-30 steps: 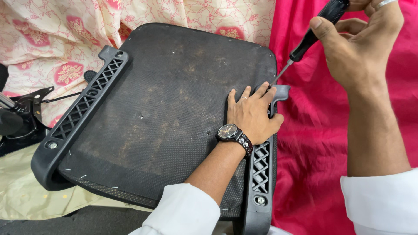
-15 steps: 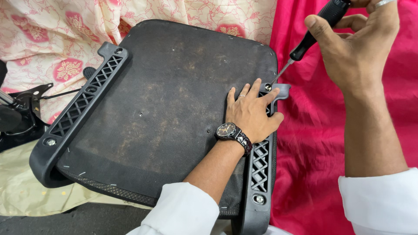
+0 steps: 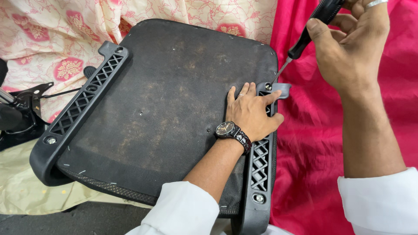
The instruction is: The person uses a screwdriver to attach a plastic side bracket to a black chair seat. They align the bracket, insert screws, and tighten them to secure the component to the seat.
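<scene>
While the right hand (image 3: 348, 52) wraps closed fingers (image 3: 320, 37) around the black handle of a screwdriver (image 3: 305, 37), its thin shaft slants down toward 7 o'clock and meets a screw (image 3: 268, 87) at the top end of the right-side bracket (image 3: 261, 161). The left hand (image 3: 250, 113) lies flat and open on the upturned chair seat (image 3: 165, 100), palm pressing, fingertips at 12 o'clock just beside that screw, gripping nothing. The seat rests tilted on a floral cloth (image 3: 56, 39) and a pink cloth (image 3: 313, 143), with a second bracket (image 3: 82, 109) along its 9 o'clock edge.

Because the shaft enters at a slant, the tip could, I judge, ride out of the screw head and skid toward the left fingertips, which sit very close. Soft cloth under a tilted seat may also let it rock under pressure, chewing the screw head. A watch (image 3: 228, 129) on the left wrist lies clear of the tool.
</scene>
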